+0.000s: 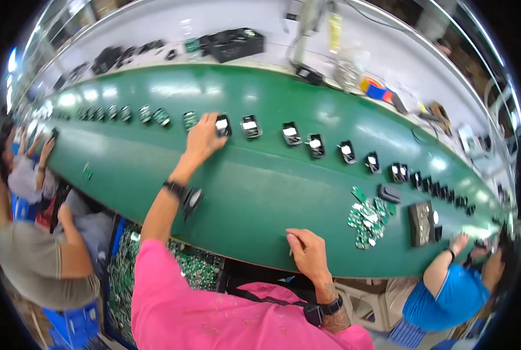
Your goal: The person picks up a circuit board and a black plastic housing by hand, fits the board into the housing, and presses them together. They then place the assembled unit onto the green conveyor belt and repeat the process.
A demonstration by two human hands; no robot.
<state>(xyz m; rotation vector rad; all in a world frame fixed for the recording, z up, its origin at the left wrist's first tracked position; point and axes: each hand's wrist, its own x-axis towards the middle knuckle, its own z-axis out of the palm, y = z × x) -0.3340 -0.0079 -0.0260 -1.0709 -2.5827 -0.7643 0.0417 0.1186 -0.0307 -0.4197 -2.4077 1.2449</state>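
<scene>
Head view: nearest me, a bin [118, 236] holds many green boards [196, 265], apparently awaiting work. My right grip [310, 254] curls at the near edge of the desk [260, 192], left of a loose board pile [366, 221]; whether it holds anything, I cannot tell. Farther off, my left grip [202, 140] touches a black unit [223, 126], clamped or not I cannot tell. Rightward, dark units [291, 133] seem further along; leftward, bare boards [145, 114] seem left to do.
</scene>
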